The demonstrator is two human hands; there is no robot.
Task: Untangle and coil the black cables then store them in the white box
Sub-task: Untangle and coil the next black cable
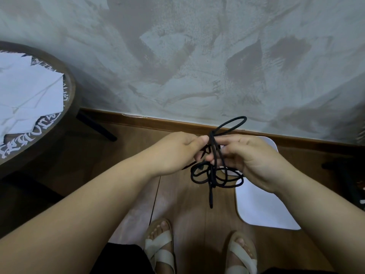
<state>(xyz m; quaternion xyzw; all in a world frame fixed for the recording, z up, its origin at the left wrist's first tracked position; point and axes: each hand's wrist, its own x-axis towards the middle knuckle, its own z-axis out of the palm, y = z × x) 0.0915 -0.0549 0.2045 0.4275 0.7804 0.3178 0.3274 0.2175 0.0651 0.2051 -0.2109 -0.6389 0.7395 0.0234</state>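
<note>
A thin black cable hangs in a loose tangle between my two hands, held above the floor. One loop sticks up over my fingers and one end dangles straight down. My left hand pinches the cable between thumb and fingers on the left side of the tangle. My right hand grips it from the right with curled fingers, several loops hanging below them. The white box lies on the wooden floor under my right hand and forearm, which partly hide it.
A round dark wooden table with white papers on it stands at the left. A grey plastered wall with a wooden skirting board runs across ahead. My feet in white sandals stand on the floor below. A dark object sits at the right edge.
</note>
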